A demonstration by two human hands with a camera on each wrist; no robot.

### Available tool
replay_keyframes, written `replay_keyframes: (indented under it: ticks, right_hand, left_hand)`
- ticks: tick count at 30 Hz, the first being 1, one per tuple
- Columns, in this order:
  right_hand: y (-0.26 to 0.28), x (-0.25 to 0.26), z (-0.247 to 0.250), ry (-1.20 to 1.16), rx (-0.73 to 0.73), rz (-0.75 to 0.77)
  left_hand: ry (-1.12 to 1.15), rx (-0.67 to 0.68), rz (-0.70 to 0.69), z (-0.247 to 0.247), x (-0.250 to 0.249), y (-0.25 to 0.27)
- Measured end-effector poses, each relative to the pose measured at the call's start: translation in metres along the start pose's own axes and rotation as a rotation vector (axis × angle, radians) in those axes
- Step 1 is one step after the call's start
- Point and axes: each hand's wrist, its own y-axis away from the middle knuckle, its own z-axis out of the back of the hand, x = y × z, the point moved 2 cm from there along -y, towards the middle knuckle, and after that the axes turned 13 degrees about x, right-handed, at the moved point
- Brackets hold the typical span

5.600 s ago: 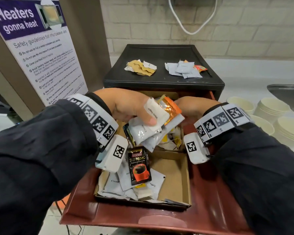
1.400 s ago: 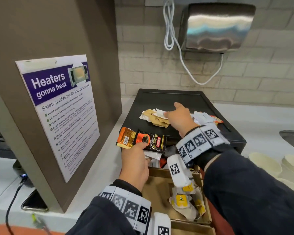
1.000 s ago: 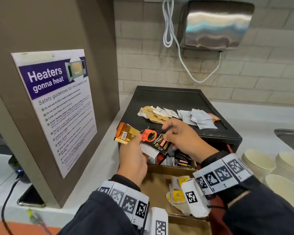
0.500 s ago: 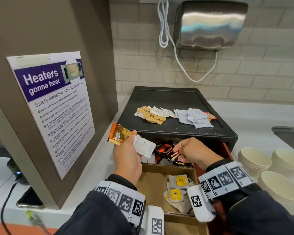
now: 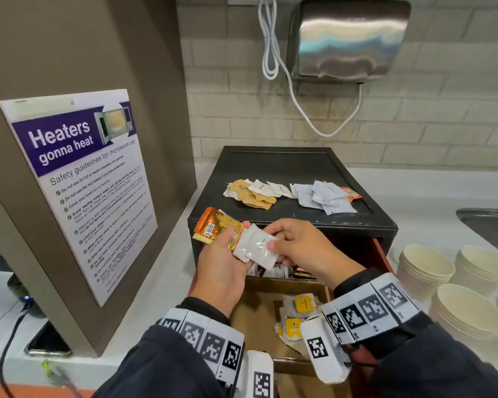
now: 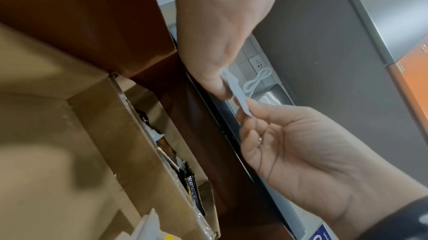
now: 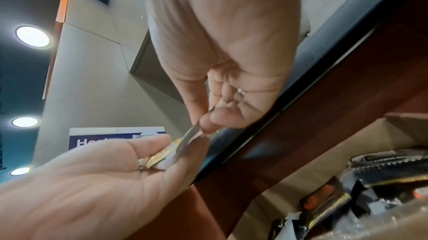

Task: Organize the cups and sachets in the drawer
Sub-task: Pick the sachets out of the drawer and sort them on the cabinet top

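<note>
Over the open drawer [image 5: 381, 254], my left hand [image 5: 236, 234] grips an orange foil sachet [image 5: 216, 232] and a white sachet [image 5: 256, 248]. My right hand [image 5: 273, 239] pinches the right end of that white sachet. The left wrist view shows the white sachet [image 6: 234, 88] edge-on between both hands. In the right wrist view the orange sachet [image 7: 162, 154] lies across my left fingers. Dark coffee sachets [image 5: 299, 272] lie in the drawer's rear compartment, and yellow-tagged tea bags [image 5: 302, 305] lie in the cardboard box [image 5: 256, 317]. Stacked paper cups [image 5: 426, 268] stand at the right.
On the black cabinet top [image 5: 270, 165] lie a pile of brown and white sachets [image 5: 253, 193] and a pile of white sachets [image 5: 322, 196]. A panel with a microwave poster [image 5: 78, 182] stands left. A sink [image 5: 489, 222] is far right, with more cups [image 5: 469, 314] near it.
My right hand took the dark coffee sachets from my left hand, went down into the drawer's rear compartment, then rose. It now pinches the white sachet that my left hand holds.
</note>
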Motion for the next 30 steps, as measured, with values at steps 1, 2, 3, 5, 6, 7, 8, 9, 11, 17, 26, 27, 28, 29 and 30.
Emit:
replay_keyframes:
  ticks: [1,2,3,5,6,7,8,9,11,17,26,27,28,29,30]
  right_hand:
    - [0.001,-0.001,0.004,-0.029,-0.060,0.032]
    - [0.002,-0.001,0.007,-0.074,-0.129,0.068]
    - [0.003,-0.001,0.011,-0.129,-0.199,0.105]
    - [0.003,-0.001,0.017,-0.184,-0.307,0.161]
    - [0.003,-0.001,0.017,-0.130,-0.347,0.174]
    - [0.002,0.000,0.016,-0.045,-0.374,0.183]
    - [0.001,0.000,0.014,0.041,-0.370,0.196]
    - [0.001,0.001,0.009,0.107,-0.324,0.206]
    - [0.000,0.003,-0.001,0.222,-0.176,0.193]
    - [-0.001,0.001,-0.001,0.207,-0.216,0.123]
    - [0.001,-0.011,0.029,-0.351,-0.405,0.151]
    - [0.002,-0.012,0.030,-0.390,-0.392,0.146]
    - [0.002,-0.012,0.031,-0.414,-0.371,0.140]
    - [0.001,-0.012,0.030,-0.431,-0.350,0.135]
    - [0.001,-0.012,0.029,-0.438,-0.333,0.134]
  left_hand:
    - [0.020,0.000,-0.009,0.000,-0.001,0.000]
    - [0.027,0.003,-0.014,0.001,-0.001,-0.001]
    - [0.023,0.013,-0.016,0.002,-0.001,-0.002]
    - [-0.024,0.057,0.000,0.001,0.000,-0.002]
    - [-0.072,0.095,0.022,0.000,0.002,-0.002]
    - [-0.133,0.139,0.054,-0.001,0.005,-0.002]
    - [-0.198,0.185,0.089,-0.003,0.007,-0.001]
    - [-0.256,0.236,0.120,-0.004,0.010,0.000]
    - [-0.393,0.332,0.144,-0.004,0.016,-0.001]
    - [-0.611,0.392,0.074,-0.002,0.018,0.000]
    - [-0.526,0.374,0.093,-0.001,0.015,-0.003]
    - [-0.500,0.360,0.097,-0.001,0.014,-0.004]
    - [-0.472,0.352,0.102,-0.001,0.014,-0.004]
    - [-0.446,0.352,0.108,-0.002,0.013,-0.004]
    - [-0.424,0.357,0.113,-0.002,0.013,-0.004]
